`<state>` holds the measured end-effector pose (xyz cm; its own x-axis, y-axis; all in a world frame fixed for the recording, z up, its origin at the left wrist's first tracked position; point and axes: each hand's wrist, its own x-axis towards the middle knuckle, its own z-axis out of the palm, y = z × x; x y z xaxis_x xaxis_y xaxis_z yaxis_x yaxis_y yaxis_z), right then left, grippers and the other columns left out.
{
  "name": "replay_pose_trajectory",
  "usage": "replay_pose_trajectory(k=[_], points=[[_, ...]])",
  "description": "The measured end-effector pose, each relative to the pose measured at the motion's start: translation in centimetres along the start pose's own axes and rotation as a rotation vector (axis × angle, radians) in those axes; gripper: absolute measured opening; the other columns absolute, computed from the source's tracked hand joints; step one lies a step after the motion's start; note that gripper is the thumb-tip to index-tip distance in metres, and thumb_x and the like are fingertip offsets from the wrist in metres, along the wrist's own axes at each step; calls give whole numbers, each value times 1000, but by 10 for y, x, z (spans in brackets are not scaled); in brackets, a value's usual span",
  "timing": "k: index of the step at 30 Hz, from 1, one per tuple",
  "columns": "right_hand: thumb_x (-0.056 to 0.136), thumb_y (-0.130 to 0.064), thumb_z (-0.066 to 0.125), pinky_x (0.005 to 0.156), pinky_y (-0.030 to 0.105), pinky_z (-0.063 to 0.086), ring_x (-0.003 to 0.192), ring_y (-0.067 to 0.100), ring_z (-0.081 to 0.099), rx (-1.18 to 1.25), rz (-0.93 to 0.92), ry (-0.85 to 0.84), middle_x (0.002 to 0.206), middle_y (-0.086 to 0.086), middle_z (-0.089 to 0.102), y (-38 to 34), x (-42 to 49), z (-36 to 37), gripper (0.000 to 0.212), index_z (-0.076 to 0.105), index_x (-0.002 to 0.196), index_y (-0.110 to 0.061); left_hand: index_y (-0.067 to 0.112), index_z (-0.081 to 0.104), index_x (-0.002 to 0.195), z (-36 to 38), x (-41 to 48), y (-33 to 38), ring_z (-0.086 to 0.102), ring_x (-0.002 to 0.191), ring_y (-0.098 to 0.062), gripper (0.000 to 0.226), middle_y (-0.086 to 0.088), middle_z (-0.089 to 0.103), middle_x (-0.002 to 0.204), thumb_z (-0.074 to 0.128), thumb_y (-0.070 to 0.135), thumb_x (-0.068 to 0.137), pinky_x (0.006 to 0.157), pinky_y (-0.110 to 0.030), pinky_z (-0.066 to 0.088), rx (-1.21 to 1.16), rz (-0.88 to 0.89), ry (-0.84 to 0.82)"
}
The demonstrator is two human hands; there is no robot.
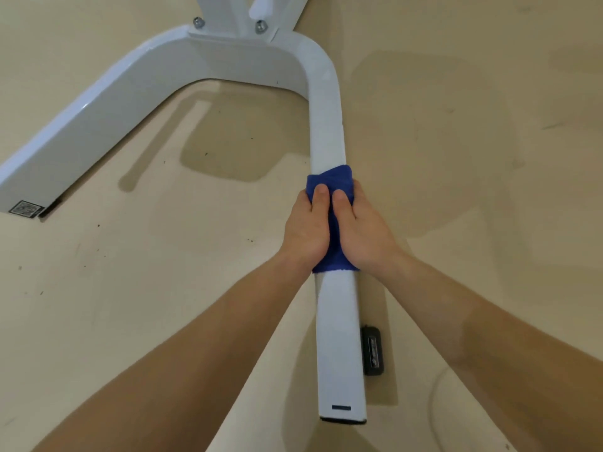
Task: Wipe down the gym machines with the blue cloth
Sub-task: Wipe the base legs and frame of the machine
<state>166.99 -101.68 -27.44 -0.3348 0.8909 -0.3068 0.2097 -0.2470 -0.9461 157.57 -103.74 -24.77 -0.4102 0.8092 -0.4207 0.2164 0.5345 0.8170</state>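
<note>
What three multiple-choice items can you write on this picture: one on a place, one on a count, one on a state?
1. Where is the blue terry cloth?
A. wrapped round the near leg of the white curved metal frame
B. in a bucket
C. over a shoulder

2. How many silver bolts show at the frame's top joint?
A. none
B. two
C. five

3. Which hands grip the cloth?
A. both
B. the left only
C. neither

Key:
1 A, the cloth encircles that leg.
2 B, two bolt heads show there.
3 A, the left hand and the right hand curl round it, thumbs on top.
</note>
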Motion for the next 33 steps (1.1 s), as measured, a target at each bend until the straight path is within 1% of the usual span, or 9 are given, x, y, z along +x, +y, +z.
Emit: replay_pose_trajectory(k=[3, 8, 14, 19, 23, 25, 27, 29, 33], points=[[106, -38, 32, 76, 22, 43, 100, 12, 62, -38, 10, 13, 114, -3, 64, -14, 41, -6, 37, 46, 134, -17, 13, 60, 116, 1, 38, 19, 61, 86, -6, 41, 4, 66, 98, 33, 42, 105, 68, -19, 43, 11, -3, 22], [105, -42, 31, 90, 33, 43, 105, 20, 61, -78, -7, 11, 116, 3, 64, -27, 102, -13, 41, 48, 129, -13, 12, 62, 115, 2, 90, 44, 64, 91, -17, 44, -1, 67, 100, 32, 44, 105, 73, -27, 48, 50, 17, 19], [104, -49, 28, 102, 40, 44, 112, 24, 58, -144, 18, -5, 125, 9, 61, -45, 158, -22, 53, 46, 135, -9, 15, 63, 105, 2, 137, 71, 67, 97, -25, 44, -7, 69, 103, 34, 48, 102, 93, -46, 53, 26, 0, 4], [104, -47, 25, 82, 33, 39, 94, 24, 57, -260, 18, 16, 105, 9, 61, -62, 184, -24, 54, 54, 118, -4, 17, 61, 93, 2, 159, 94, 64, 94, -22, 40, -5, 66, 98, 35, 45, 103, 94, -42, 52, 59, 18, 41], [106, -43, 22, 82, 32, 36, 98, 25, 57, -291, 38, 16, 109, 11, 60, -63, 171, -24, 53, 49, 127, -2, 15, 59, 86, 5, 152, 93, 60, 86, -21, 41, -5, 63, 91, 32, 39, 105, 92, -43, 51, 99, 46, 55], [106, -44, 22, 86, 35, 42, 101, 26, 59, -243, 43, 11, 113, 11, 62, -56, 152, -21, 53, 47, 130, -4, 11, 62, 96, 3, 138, 83, 61, 86, -21, 42, -7, 65, 93, 30, 38, 105, 89, -43, 52, 121, 62, 54], [105, -46, 24, 94, 41, 47, 102, 27, 62, -205, 49, 9, 113, 11, 64, -48, 126, -19, 51, 48, 126, -7, 11, 62, 104, 2, 118, 68, 62, 86, -19, 43, -5, 66, 95, 28, 38, 106, 80, -34, 51, 149, 64, 42], [105, -46, 26, 93, 43, 49, 100, 29, 62, -219, 63, -9, 110, 11, 64, -41, 96, -18, 49, 47, 124, -6, 9, 60, 108, 4, 92, 52, 60, 83, -17, 44, -4, 65, 95, 28, 39, 106, 69, -28, 44, 165, 41, 49], [102, -51, 25, 91, 43, 48, 103, 30, 61, -191, 208, -61, 120, 14, 62, -32, 28, -13, 56, 39, 135, -8, 8, 57, 114, 8, 34, 29, 58, 86, -19, 47, -5, 64, 101, 27, 44, 105, 75, -29, 39, 223, -93, 91]])
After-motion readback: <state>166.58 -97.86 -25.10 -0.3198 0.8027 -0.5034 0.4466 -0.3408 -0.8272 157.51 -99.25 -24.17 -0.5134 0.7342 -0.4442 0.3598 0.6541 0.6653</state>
